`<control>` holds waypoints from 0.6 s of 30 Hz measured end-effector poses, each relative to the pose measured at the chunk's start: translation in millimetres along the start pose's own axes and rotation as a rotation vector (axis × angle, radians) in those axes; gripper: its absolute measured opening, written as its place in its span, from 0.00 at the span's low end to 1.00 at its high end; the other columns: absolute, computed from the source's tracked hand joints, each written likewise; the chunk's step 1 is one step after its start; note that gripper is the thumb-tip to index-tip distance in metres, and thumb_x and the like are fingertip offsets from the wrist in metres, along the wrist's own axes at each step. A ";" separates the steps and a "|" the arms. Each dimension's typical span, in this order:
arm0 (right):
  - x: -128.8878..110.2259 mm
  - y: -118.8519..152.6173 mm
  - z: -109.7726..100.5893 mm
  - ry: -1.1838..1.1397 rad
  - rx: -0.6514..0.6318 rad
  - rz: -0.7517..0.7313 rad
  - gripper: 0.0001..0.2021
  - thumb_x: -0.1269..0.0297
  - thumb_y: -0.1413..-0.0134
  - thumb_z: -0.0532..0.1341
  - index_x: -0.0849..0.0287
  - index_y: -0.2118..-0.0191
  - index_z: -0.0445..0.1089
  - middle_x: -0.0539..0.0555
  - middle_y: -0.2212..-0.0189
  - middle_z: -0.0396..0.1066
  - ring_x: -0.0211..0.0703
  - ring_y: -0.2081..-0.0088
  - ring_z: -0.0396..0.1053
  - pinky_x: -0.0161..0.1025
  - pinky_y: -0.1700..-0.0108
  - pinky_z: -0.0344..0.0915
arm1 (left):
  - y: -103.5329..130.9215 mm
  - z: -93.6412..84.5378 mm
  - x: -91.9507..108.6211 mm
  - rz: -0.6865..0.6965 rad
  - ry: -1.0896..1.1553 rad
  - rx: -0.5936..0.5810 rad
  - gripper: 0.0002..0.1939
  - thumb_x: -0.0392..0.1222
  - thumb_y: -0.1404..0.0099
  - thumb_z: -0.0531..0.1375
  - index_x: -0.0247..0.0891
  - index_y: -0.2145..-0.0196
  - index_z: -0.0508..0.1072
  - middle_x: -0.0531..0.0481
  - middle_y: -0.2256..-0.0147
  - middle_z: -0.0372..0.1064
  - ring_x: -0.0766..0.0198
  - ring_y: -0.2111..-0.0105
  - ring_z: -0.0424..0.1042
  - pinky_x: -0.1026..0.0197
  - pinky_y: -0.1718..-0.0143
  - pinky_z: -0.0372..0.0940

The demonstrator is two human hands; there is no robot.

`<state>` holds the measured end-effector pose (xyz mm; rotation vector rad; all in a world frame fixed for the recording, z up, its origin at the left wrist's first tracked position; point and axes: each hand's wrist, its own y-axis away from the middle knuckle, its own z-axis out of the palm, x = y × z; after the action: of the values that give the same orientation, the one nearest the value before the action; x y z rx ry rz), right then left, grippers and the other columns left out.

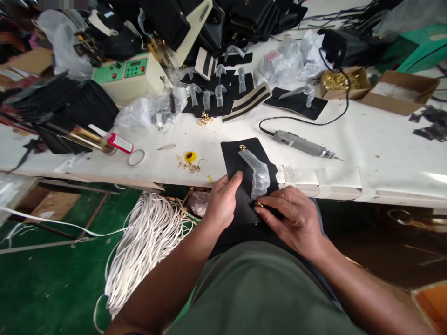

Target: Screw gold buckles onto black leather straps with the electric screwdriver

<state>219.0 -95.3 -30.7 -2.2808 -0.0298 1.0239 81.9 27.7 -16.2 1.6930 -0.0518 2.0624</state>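
A black leather-like panel (237, 163) overhangs the table's front edge, tilted toward me. On it lies a handle strap wrapped in clear plastic (260, 174), with a gold ring fitting (242, 148) at its far end. My left hand (221, 202) grips the panel's left edge, thumb on top. At the near end of the strap, my right hand (293, 216) pinches a small gold fitting (258, 204) between thumb and fingers. The other right fingers curl over the panel's right side and partly hide it.
An electric screwdriver (300, 143) lies to the right, its cord looping back. Loose gold fittings (190, 166) and a yellow roll (190, 156) are left. Further back are more black panels (226, 93), a control box (134, 77) and a carton of gold parts (344, 83). White cord (143, 246) piles below.
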 end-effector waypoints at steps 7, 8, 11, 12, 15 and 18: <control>2.5 -7.9 -2.3 -0.034 -0.081 -0.079 0.09 0.70 0.35 0.68 0.55 0.51 0.78 0.56 0.64 0.80 0.45 0.65 0.74 0.47 0.60 0.68 | 0.3 -4.6 -2.6 -0.002 -0.091 -0.014 0.20 0.57 0.35 0.68 0.37 0.56 0.82 0.48 0.58 0.83 0.52 0.54 0.78 0.57 0.48 0.68; 2.2 -8.8 -2.8 -0.043 -0.090 -0.086 0.09 0.71 0.35 0.67 0.55 0.51 0.78 0.56 0.64 0.80 0.45 0.65 0.75 0.47 0.60 0.69 | 0.2 -5.2 -3.3 0.008 -0.107 -0.012 0.20 0.57 0.35 0.68 0.37 0.57 0.82 0.48 0.58 0.82 0.52 0.54 0.78 0.57 0.48 0.67; 2.2 -10.5 -3.9 -0.069 -0.105 -0.104 0.10 0.72 0.35 0.67 0.55 0.50 0.78 0.56 0.63 0.80 0.45 0.65 0.75 0.46 0.61 0.69 | -0.1 -6.2 -5.1 0.036 -0.161 -0.011 0.18 0.57 0.34 0.67 0.38 0.59 0.82 0.48 0.60 0.82 0.53 0.55 0.77 0.58 0.49 0.67; 2.9 -10.7 -4.3 -0.079 -0.115 -0.107 0.10 0.72 0.35 0.66 0.55 0.50 0.78 0.56 0.63 0.80 0.45 0.65 0.75 0.46 0.60 0.70 | -0.2 -6.4 -5.2 0.042 -0.182 -0.013 0.18 0.57 0.34 0.67 0.38 0.61 0.82 0.49 0.61 0.81 0.54 0.56 0.76 0.58 0.50 0.67; 8.2 -10.7 -6.5 -0.116 -0.189 -0.138 0.11 0.72 0.34 0.65 0.54 0.50 0.78 0.56 0.60 0.81 0.46 0.63 0.75 0.46 0.60 0.70 | -0.8 -6.9 -4.2 0.050 -0.237 -0.033 0.18 0.57 0.33 0.66 0.38 0.65 0.81 0.50 0.63 0.80 0.55 0.58 0.75 0.60 0.51 0.67; 16.0 -12.8 -10.4 -0.147 -0.297 -0.208 0.12 0.73 0.33 0.64 0.54 0.48 0.77 0.56 0.60 0.81 0.45 0.63 0.74 0.46 0.60 0.69 | -2.7 -8.0 -2.1 0.045 -0.290 -0.066 0.18 0.57 0.33 0.66 0.37 0.66 0.80 0.51 0.65 0.80 0.55 0.60 0.74 0.60 0.54 0.67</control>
<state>240.2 -86.4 -29.0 -2.3944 -0.5004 1.1337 75.8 32.0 -20.8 1.9511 -0.2501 1.8094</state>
